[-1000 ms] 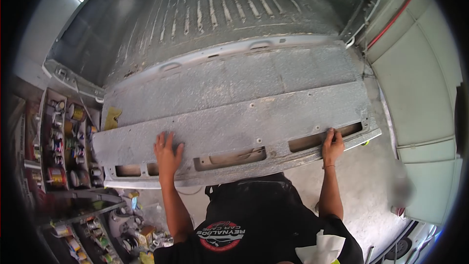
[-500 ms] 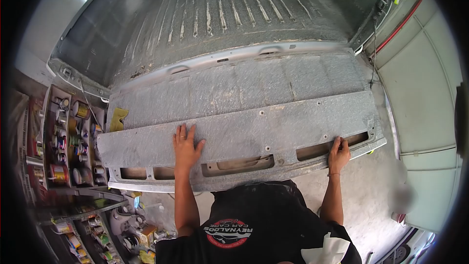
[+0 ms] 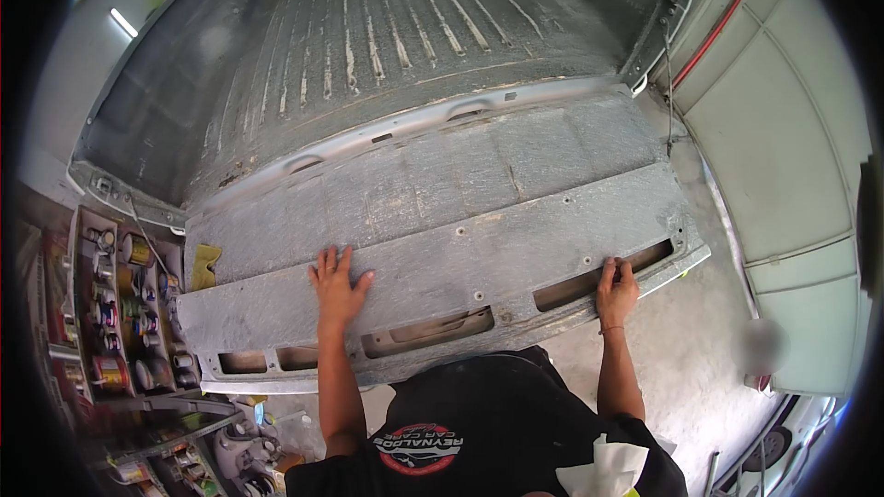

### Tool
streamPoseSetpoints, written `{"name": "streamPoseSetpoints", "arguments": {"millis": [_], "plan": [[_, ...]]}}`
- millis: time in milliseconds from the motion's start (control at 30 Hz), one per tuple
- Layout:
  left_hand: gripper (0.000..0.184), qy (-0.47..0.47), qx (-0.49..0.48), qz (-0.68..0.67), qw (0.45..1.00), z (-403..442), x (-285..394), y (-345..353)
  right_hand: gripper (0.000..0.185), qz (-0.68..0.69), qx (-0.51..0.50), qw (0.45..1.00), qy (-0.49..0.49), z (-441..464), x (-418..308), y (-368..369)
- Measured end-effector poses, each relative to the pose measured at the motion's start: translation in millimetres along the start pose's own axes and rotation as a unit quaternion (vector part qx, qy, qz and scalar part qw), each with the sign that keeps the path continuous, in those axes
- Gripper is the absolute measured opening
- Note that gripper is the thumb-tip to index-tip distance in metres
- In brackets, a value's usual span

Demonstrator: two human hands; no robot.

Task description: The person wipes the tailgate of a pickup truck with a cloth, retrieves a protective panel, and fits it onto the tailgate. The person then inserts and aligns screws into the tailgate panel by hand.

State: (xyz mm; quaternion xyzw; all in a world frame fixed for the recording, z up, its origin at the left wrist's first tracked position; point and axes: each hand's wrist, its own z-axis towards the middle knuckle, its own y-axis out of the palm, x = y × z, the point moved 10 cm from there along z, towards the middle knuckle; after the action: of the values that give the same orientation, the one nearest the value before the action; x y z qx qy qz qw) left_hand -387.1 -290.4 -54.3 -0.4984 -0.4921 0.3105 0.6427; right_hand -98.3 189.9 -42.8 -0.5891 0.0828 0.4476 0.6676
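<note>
My left hand [image 3: 339, 293] lies flat with spread fingers on the rough grey inner panel of a lowered pickup tailgate [image 3: 414, 276], its fingertips by the seam across the panel. A ring is on one finger. At the long right-hand slot [image 3: 571, 292] is my right hand [image 3: 618, 293], its fingers bent and pressed together. Whatever they may pinch is hidden. A crumpled yellow sheet [image 3: 205, 265] rests at the tailgate's left end.
Beyond the tailgate lies the ribbed truck bed [image 3: 368, 46]. Shelves [image 3: 129, 313] of cans and tape rolls stand close on the left. A support cable [image 3: 670, 83] runs down on the right, near a pale panelled wall [image 3: 783, 156]. White paper [image 3: 603, 465] hangs at my shirt.
The view has turned, shifting the tailgate left and tilting it. My left fingertips reach slightly farther toward the seam. My right hand keeps its place at the slot.
</note>
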Motion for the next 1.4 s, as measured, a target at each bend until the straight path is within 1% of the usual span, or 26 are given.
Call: {"name": "streamPoseSetpoints", "arguments": {"millis": [100,167,233,400,467,500,567,600,667,700,767,800,867,900,967,1000,1067,1167,1200,1267,1333,1367,1400], "plan": [[0.066,0.000,0.000,0.008,1.000,2.8,2.7,3.7,0.022,-0.005,-0.023,1.000,0.016,0.0,3.9,3.0],[0.064,-0.004,-0.005,0.019,1.000,3.4,4.4,2.3,0.022,0.010,-0.008,1.000,0.007,-0.7,4.9,2.1],[0.062,0.009,-0.004,0.012,1.000,6.8,7.9,3.5,0.022,0.037,0.001,0.999,-0.001,-0.3,7.7,3.1],[0.059,0.059,0.004,0.011,0.998,16.2,25.4,7.8,0.021,0.015,-0.001,0.999,0.030,1.1,5.9,-2.1],[0.063,0.090,0.001,-0.003,0.996,17.2,40.4,10.0,0.020,0.015,-0.016,1.000,0.007,0.6,0.1,-1.2],[0.063,0.096,0.000,-0.004,0.995,19.2,46.3,12.2,0.020,0.013,-0.011,1.000,0.010,-0.7,1.1,-3.0],[0.073,0.164,-0.009,-0.026,0.986,21.4,75.6,14.2,0.019,0.018,-0.011,1.000,0.004,-0.1,0.3,-2.6],[0.073,0.167,-0.007,-0.027,0.986,22.4,86.4,11.8,0.019,0.021,-0.012,1.000,-0.001,1.0,-2.0,-2.5],[0.078,0.140,-0.041,-0.030,0.989,28.3,99.3,10.5,0.020,0.019,-0.003,1.000,-0.002,1.7,-3.3,-4.9],[0.078,0.142,-0.037,-0.029,0.989,37.1,97.5,10.9,0.020,0.015,-0.005,1.000,-0.005,1.7,-2.7,-3.9],[0.075,0.154,-0.111,-0.033,0.981,52.6,95.0,27.6,0.020,0.013,-0.006,1.000,-0.008,0.0,-0.8,-3.1],[0.075,0.156,-0.108,-0.031,0.981,59.2,97.7,25.3,0.020,0.021,-0.005,1.000,0.001,-0.9,1.7,-2.7],[0.069,0.153,-0.208,0.033,0.965,68.5,102.4,40.3,0.020,0.033,0.003,0.999,0.008,-0.2,3.8,-2.9],[0.069,0.156,-0.203,0.035,0.966,72.5,104.1,38.5,0.020,0.032,0.012,0.999,0.007,-1.4,4.6,-4.4],[0.068,0.134,-0.237,0.057,0.961,73.1,96.1,48.2,0.020,0.035,0.023,0.999,0.007,-2.5,4.5,-5.3],[0.068,0.136,-0.234,0.060,0.961,70.5,95.3,49.9,0.020,0.036,0.023,0.999,0.010,-3.4,4.5,-5.8],[0.065,0.126,-0.170,-0.007,0.977,73.4,98.9,39.0,0.021,0.039,0.029,0.999,0.017,-3.1,4.9,-7.3],[0.066,0.117,-0.167,0.018,0.979,79.7,100.3,35.3,0.021,0.039,0.028,0.999,0.008,-3.9,3.5,-7.8],[0.066,0.111,-0.165,0.018,0.980,82.8,104.8,25.6,0.021,0.037,0.026,0.999,0.020,-3.7,7.0,-6.4],[0.066,0.163,-0.066,0.024,0.984,95.7,126.7,-21.5,0.021,0.037,0.009,0.999,0.020,-4.1,8.6,-2.6],[0.065,0.211,0.039,0.020,0.977,104.0,153.4,-81.2,0.020,0.049,0.028,0.998,0.028,-4.6,9.6,-5.0],[0.065,0.225,0.056,0.031,0.972,106.6,169.1,-112.3,0.020,0.037,0.030,0.999,0.007,-4.5,6.7,-5.2],[0.064,0.231,0.091,0.030,0.968,109.5,179.0,-143.3,0.020,0.042,0.012,0.999,-0.006,-4.5,3.3,-1.3]]}}
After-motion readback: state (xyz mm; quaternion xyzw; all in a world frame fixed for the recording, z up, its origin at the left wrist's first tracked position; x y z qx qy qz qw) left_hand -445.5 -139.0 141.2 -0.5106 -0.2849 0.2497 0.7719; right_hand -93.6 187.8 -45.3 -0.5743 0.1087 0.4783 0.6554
